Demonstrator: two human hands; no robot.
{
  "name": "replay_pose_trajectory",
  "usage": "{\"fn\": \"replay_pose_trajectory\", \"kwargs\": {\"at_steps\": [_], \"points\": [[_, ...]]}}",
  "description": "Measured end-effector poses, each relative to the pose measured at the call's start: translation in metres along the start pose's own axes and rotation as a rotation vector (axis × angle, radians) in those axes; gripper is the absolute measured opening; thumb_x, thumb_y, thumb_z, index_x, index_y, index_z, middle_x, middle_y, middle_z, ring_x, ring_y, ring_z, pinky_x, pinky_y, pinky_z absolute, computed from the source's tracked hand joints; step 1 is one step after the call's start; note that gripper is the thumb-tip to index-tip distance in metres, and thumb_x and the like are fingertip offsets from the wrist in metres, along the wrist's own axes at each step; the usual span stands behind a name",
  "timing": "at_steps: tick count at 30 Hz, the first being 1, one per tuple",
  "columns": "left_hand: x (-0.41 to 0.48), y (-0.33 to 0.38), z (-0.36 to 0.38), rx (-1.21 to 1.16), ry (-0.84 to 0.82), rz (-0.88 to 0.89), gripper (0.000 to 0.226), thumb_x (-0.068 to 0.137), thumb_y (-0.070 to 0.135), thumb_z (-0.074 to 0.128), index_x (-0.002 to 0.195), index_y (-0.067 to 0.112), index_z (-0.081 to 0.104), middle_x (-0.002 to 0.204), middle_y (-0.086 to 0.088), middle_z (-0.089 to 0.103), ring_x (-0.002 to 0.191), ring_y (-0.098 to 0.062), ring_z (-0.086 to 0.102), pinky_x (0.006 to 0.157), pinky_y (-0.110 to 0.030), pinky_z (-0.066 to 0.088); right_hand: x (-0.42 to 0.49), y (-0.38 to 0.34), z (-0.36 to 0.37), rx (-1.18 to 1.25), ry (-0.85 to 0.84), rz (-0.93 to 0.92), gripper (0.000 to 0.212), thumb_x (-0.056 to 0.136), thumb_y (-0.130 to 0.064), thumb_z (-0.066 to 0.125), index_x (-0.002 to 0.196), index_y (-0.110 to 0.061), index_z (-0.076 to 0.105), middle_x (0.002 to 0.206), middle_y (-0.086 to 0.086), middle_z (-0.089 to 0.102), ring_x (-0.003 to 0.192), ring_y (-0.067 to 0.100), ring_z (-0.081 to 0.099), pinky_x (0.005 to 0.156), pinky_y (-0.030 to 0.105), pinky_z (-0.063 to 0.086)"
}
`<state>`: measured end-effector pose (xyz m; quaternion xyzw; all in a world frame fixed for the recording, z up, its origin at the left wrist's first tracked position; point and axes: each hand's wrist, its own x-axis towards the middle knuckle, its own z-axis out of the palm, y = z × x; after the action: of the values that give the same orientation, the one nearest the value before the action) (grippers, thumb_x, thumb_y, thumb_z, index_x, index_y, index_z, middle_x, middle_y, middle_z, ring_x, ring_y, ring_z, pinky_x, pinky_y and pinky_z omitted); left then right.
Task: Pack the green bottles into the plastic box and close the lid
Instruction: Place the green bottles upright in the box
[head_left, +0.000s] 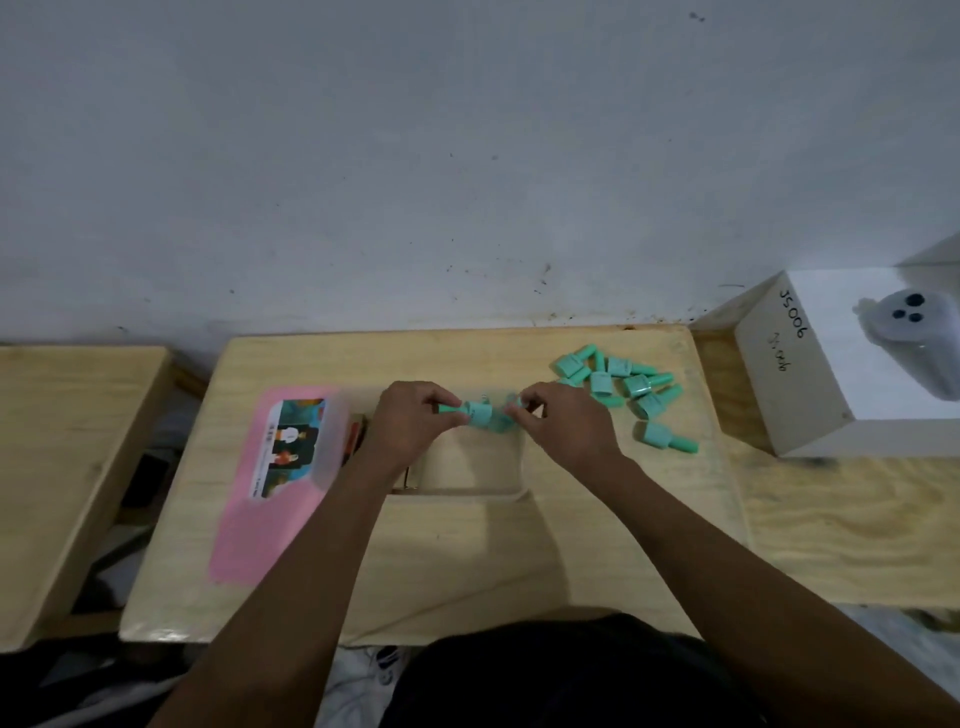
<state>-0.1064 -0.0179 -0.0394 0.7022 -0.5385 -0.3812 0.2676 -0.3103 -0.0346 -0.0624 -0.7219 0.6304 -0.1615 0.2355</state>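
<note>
A clear plastic box (467, 486) stands open in the middle of the wooden table. Over its far end my left hand (410, 421) pinches a green bottle (475, 413) by its narrow cap, holding it sideways. My right hand (561, 421) grips a second green bottle (511, 405) just to the right; most of that bottle is hidden by the fingers. Several more green bottles (618, 382) lie in a loose pile at the table's far right, and one lies apart (662, 436). The box's lid (291, 452), pink with a picture label, leans up at the left.
A white carton (810, 374) with handwriting and a printed picture stands at the right on a lower wooden surface. Another wooden table (62, 467) sits to the left across a gap. A grey wall runs behind the table's far edge.
</note>
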Motion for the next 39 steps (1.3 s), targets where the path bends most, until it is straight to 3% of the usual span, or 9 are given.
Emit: {"fn": "replay_pose_trajectory", "kwargs": {"at_steps": [2, 4, 8, 16, 20, 26, 34, 39], "points": [[0.002, -0.002, 0.000, 0.118, -0.041, 0.046, 0.017, 0.076, 0.015, 0.077, 0.093, 0.011, 0.076, 0.090, -0.009, 0.073, 0.081, -0.025, 0.066, 0.075, -0.035, 0.055, 0.004, -0.005, 0.009, -0.213, -0.023, -0.087, 0.033, 0.088, -0.055, 0.057, 0.094, -0.026, 0.071, 0.089, -0.008, 0.070, 0.086, 0.015, 0.062, 0.065, 0.031, 0.043], [0.006, -0.007, 0.004, 0.227, -0.097, 0.112, 0.016, 0.081, 0.012, 0.071, 0.097, 0.009, 0.075, 0.097, -0.007, 0.072, 0.081, -0.018, 0.062, 0.076, -0.027, 0.050, 0.007, -0.005, 0.018, -0.353, -0.025, -0.151, 0.035, 0.088, -0.053, 0.056, 0.091, -0.022, 0.072, 0.089, -0.001, 0.070, 0.091, 0.021, 0.060, 0.069, 0.034, 0.039], [0.015, -0.022, 0.017, 0.336, -0.176, 0.176, 0.017, 0.086, 0.007, 0.063, 0.098, 0.008, 0.074, 0.105, -0.009, 0.070, 0.085, -0.011, 0.058, 0.077, -0.018, 0.041, 0.009, 0.001, 0.034, -0.443, 0.003, -0.134, 0.032, 0.085, -0.048, 0.061, 0.090, -0.021, 0.076, 0.091, 0.002, 0.068, 0.094, 0.026, 0.058, 0.077, 0.038, 0.041], [0.026, -0.029, 0.044, 0.369, -0.191, 0.198, 0.020, 0.080, 0.000, 0.062, 0.096, 0.006, 0.072, 0.096, -0.012, 0.071, 0.083, -0.023, 0.065, 0.076, -0.029, 0.050, 0.010, 0.003, 0.034, -0.383, -0.042, -0.053, 0.040, 0.089, -0.050, 0.053, 0.111, -0.022, 0.071, 0.107, 0.002, 0.063, 0.106, 0.024, 0.055, 0.080, 0.037, 0.042], [0.030, -0.029, 0.053, 0.346, -0.143, 0.218, 0.023, 0.078, 0.000, 0.064, 0.097, 0.008, 0.073, 0.095, -0.011, 0.073, 0.081, -0.022, 0.065, 0.073, -0.025, 0.047, 0.009, 0.010, 0.029, -0.293, -0.059, -0.060, 0.035, 0.090, -0.047, 0.056, 0.117, -0.028, 0.068, 0.108, 0.001, 0.062, 0.104, 0.021, 0.057, 0.077, 0.034, 0.045], [0.024, -0.032, 0.065, 0.128, -0.025, 0.140, 0.021, 0.075, 0.000, 0.072, 0.096, 0.006, 0.072, 0.087, -0.008, 0.072, 0.066, -0.012, 0.058, 0.069, -0.023, 0.046, 0.007, 0.010, 0.033, -0.187, -0.013, -0.017, 0.033, 0.089, -0.045, 0.059, 0.115, -0.027, 0.069, 0.105, 0.000, 0.063, 0.103, 0.020, 0.058, 0.075, 0.031, 0.044], [0.025, -0.035, 0.072, 0.134, 0.045, 0.167, 0.023, 0.077, 0.001, 0.071, 0.099, 0.006, 0.071, 0.096, -0.011, 0.069, 0.073, -0.013, 0.059, 0.074, -0.028, 0.051, 0.000, 0.017, 0.030, -0.155, 0.047, -0.078, 0.034, 0.089, -0.047, 0.059, 0.115, -0.027, 0.070, 0.099, -0.002, 0.064, 0.097, 0.018, 0.059, 0.068, 0.029, 0.040], [0.019, -0.033, 0.074, 0.147, 0.072, 0.160, 0.028, 0.078, 0.007, 0.071, 0.105, 0.010, 0.067, 0.100, -0.007, 0.066, 0.078, -0.013, 0.057, 0.070, -0.026, 0.047, -0.022, 0.046, 0.013, -0.108, 0.208, -0.051, 0.026, 0.085, -0.045, 0.066, 0.104, -0.029, 0.073, 0.088, -0.007, 0.066, 0.084, 0.012, 0.062, 0.061, 0.025, 0.043]]}}
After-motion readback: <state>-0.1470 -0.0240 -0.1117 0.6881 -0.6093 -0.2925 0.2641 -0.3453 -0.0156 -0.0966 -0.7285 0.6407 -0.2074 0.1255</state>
